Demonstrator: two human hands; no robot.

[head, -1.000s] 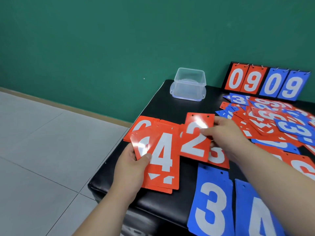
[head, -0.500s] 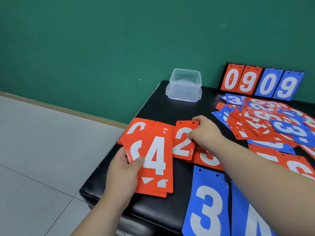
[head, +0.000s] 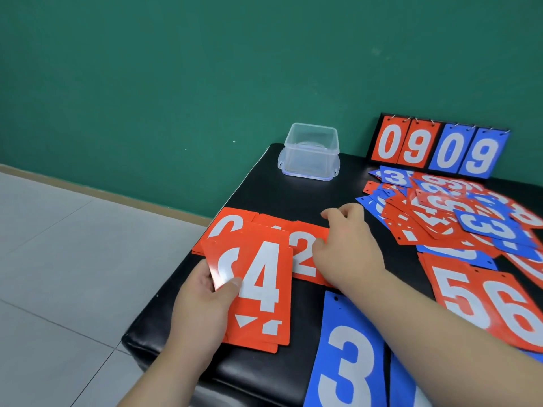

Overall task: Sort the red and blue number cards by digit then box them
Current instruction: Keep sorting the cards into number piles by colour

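Near edge: blue plastic card with white 3 [head: 349, 356], flat on black padded tabletop [head: 293, 198].
Left hand [head: 199, 312]: thumb pinching stack of red cards [head: 258, 292] — white 4 uppermost.
Right hand [head: 349, 251]: fingers curled on red card with white 2 [head: 304, 254], lying flat.
Far: mixed red-blue card heap [head: 455, 218] at right — clear plastic box [head: 310, 152] by wall.

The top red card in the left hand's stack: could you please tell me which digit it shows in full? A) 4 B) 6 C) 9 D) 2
A: the top red card gripped in the left hand shows a complete white 4, while the card fanned out behind it shows only part of a digit.
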